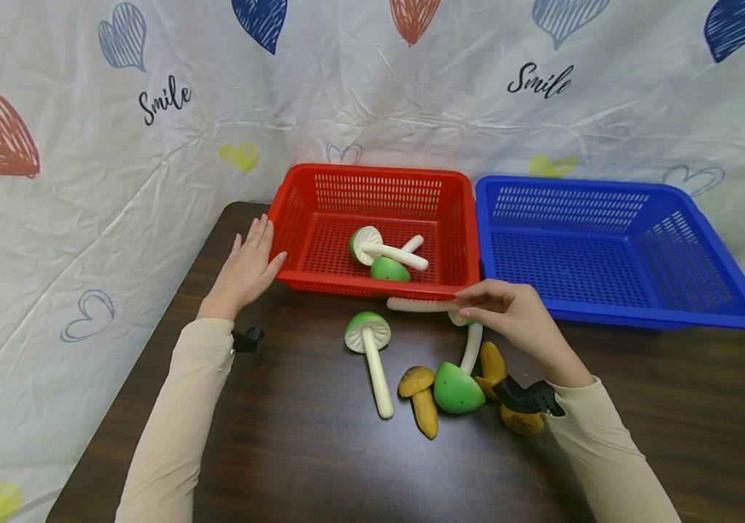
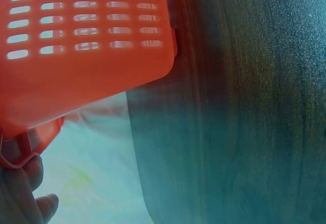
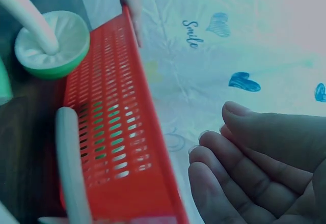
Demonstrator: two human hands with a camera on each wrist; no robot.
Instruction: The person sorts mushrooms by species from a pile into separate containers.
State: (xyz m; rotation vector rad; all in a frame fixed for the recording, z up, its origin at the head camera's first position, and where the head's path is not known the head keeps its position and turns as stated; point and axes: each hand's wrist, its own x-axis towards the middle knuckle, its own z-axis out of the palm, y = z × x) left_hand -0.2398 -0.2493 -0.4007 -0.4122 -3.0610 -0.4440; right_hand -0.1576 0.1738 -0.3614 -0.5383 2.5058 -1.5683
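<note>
My left hand (image 1: 247,265) rests on the left rim of the red basket (image 1: 372,285), fingers straight. Inside the basket lie two toy mushrooms with green caps and white stems, one cap showing its gills (image 1: 367,243). At the basket's front right corner, my right hand (image 1: 503,312) hovers with thumb and fingers loosely bent. Nothing is between those fingers in the right wrist view. A white-stemmed mushroom (image 1: 420,305) lies along the basket's front wall, its cap partly hidden by the right hand. Two more green-capped mushrooms lie nearer, one gills up (image 1: 368,334), the other cap forward (image 1: 459,388).
A blue basket (image 1: 647,316) stands right beside the red one. Several yellow-brown mushrooms lie on the dark table (image 1: 307,450), one left of the near green cap (image 1: 423,407), others (image 1: 521,420) by the right wrist. A printed cloth (image 1: 170,167) hangs behind.
</note>
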